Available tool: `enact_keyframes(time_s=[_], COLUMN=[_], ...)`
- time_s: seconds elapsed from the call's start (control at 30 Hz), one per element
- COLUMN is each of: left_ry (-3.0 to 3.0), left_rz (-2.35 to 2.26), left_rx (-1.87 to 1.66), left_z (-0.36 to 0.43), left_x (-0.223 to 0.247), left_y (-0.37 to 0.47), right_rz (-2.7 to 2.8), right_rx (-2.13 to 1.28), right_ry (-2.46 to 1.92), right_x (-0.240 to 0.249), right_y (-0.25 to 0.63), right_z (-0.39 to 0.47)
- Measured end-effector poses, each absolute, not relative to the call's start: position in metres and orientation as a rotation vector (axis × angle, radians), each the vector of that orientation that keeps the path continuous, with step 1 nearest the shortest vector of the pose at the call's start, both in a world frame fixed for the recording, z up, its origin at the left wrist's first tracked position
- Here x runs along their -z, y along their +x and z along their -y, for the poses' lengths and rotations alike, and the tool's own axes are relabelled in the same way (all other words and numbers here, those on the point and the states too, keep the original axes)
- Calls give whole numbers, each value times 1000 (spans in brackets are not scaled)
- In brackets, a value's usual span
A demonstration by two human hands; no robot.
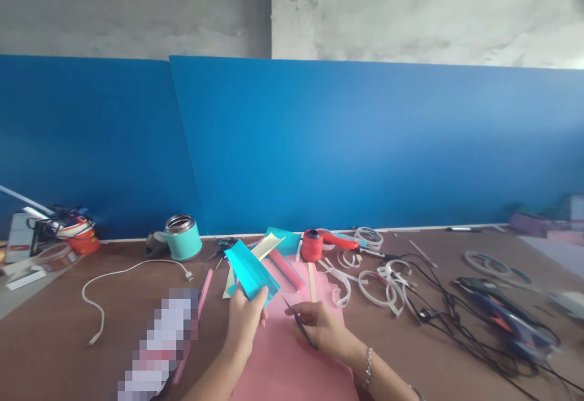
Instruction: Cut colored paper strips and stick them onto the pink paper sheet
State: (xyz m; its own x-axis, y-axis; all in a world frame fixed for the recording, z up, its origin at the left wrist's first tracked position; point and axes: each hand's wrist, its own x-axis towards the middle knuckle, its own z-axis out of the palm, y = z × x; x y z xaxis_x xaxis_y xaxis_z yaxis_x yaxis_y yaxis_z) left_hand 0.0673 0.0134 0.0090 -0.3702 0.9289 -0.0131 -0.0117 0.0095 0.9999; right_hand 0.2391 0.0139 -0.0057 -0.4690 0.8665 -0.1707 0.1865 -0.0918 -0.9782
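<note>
Bare table [50,340] opens at my left, around the white cable [103,313]; black cords [449,303] crowd my right. My 2 hands angle inward over the pink sheet [292,364]. My left hand [246,313] pinches the blue paper [250,269] firmly; my right hand [322,330] curls closed around the scissors [303,329], their tip near the paper's lower corner.

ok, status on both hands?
Left hand: holding blue paper. Right hand: dark slim tool, tip near paper's edge. Pink sheet beneath; black cables to right.
</note>
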Motion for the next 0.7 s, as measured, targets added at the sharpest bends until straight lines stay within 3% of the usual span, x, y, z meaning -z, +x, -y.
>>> enact_keyframes(time_s=[0.7], left_ry=[1011], left_rz=[-1465], left_rx=[-1432], left_z=[-14], left_x=[-8], left_y=[68], right_rz=[1626], right_rx=[-1617], right_ry=[-1249], right_x=[0], right_y=[238], right_z=[-14])
